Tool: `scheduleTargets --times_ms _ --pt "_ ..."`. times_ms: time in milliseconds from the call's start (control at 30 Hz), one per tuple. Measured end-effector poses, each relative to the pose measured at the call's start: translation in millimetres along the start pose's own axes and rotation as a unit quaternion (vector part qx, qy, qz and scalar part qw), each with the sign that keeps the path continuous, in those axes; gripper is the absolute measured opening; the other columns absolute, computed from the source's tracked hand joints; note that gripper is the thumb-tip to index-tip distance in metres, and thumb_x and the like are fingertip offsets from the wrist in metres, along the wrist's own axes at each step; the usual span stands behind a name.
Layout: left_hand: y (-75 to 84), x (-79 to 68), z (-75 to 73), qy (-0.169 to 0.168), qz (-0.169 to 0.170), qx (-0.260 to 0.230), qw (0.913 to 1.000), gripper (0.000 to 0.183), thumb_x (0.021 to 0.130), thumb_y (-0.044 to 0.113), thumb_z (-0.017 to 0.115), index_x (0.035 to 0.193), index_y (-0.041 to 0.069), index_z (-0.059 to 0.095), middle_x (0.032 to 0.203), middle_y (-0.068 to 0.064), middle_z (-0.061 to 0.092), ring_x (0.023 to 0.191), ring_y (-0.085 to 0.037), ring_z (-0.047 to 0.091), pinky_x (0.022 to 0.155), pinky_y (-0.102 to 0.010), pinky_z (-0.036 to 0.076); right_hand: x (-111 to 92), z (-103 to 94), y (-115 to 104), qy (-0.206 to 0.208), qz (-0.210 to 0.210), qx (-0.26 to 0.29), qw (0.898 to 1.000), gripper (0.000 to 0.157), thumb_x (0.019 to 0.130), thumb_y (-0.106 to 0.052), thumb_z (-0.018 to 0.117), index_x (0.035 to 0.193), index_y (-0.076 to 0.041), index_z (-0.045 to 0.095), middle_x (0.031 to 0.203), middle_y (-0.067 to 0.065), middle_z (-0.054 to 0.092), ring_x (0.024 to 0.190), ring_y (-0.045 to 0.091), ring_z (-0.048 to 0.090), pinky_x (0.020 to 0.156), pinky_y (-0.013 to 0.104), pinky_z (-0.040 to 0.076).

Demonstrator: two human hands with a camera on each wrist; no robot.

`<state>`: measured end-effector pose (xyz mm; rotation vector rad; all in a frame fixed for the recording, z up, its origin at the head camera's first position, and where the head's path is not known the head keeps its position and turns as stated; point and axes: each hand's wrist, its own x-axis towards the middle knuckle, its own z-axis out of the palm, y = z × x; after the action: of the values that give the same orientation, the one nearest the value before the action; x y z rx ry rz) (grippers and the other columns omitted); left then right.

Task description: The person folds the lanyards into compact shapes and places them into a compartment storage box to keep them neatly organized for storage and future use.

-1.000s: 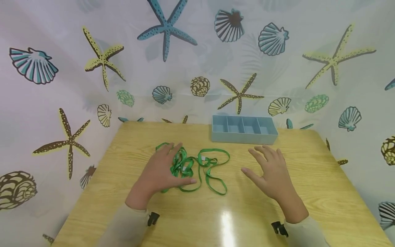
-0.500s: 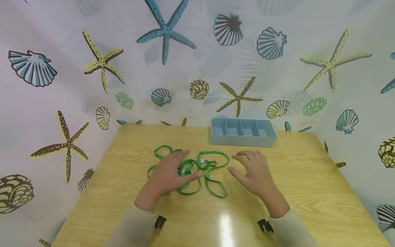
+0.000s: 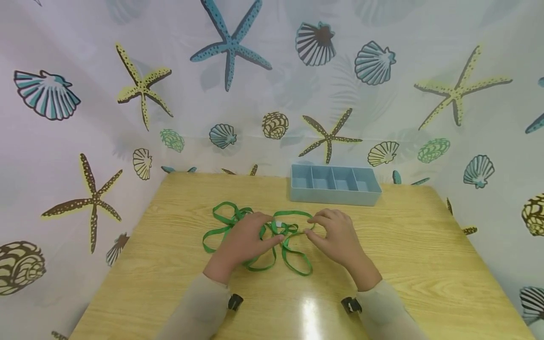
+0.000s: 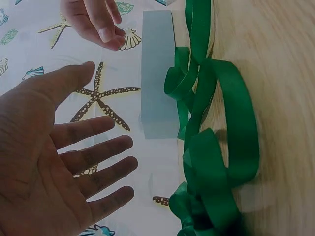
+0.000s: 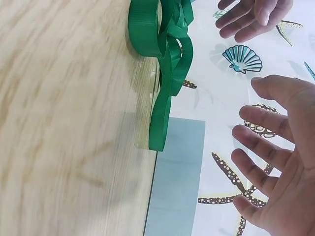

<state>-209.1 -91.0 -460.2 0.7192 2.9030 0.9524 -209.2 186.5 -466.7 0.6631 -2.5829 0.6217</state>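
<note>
Green ribbons (image 3: 299, 257) lie in loose loops on the wooden table, with small white tags (image 3: 278, 225) among them. My left hand (image 3: 246, 238) hovers over the left part of the tangle and hides some of it. At the right end of the loops is my right hand (image 3: 335, 236), its thumb and fingertips close to the ribbon's edge in the head view. Both wrist views show the fingers spread and slightly bent, with nothing between them; the ribbon (image 4: 238, 118) stays on the table below the left palm.
A light blue tray (image 3: 335, 196) with several compartments stands behind the ribbons, toward the back of the table (image 3: 403, 264). A white cloth (image 3: 255, 99) printed with starfish and shells hangs behind and at both sides.
Both hands have moved toward each other: the left hand went right over the ribbons, and the right hand came left and a little lower to their right end. The ribbons lie as before.
</note>
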Motion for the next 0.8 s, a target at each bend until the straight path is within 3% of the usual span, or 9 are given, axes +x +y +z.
scheduleTargets --times_ms 300,500,800 --pt "0.3 13.0 5.8 -0.009 0.018 -0.008 0.9998 0.045 0.106 0.042 0.066 0.138 0.01 0.068 0.141 -0.009 0.068 0.133 -0.031 0.063 0.11 -0.053 0.053 10 14.3 -3 -0.034 0.026 0.015 0.999 0.024 0.093 -0.032 0.084 0.108 -0.013 0.082 0.11 0.004 0.075 0.103 0.03 0.068 0.095 0.061 0.053" --pt "-0.7 20.0 9.6 -0.019 0.018 -0.009 0.9996 0.044 0.106 0.038 0.067 0.137 0.006 0.068 0.139 -0.011 0.069 0.13 -0.032 0.065 0.108 -0.053 0.055 14 23.9 -4 -0.053 0.037 0.006 0.998 0.024 0.093 -0.033 0.084 0.109 -0.014 0.082 0.109 0.002 0.075 0.101 0.028 0.068 0.093 0.059 0.054" --pt "-7.2 31.8 16.7 -0.022 0.005 -0.007 0.9997 0.041 0.105 0.033 0.069 0.135 0.004 0.07 0.138 -0.014 0.07 0.13 -0.035 0.065 0.113 -0.067 0.046 20 33.2 -5 -0.073 0.055 -0.002 0.996 0.021 0.095 -0.034 0.082 0.107 -0.017 0.082 0.108 0.001 0.074 0.102 0.029 0.066 0.094 0.06 0.052"
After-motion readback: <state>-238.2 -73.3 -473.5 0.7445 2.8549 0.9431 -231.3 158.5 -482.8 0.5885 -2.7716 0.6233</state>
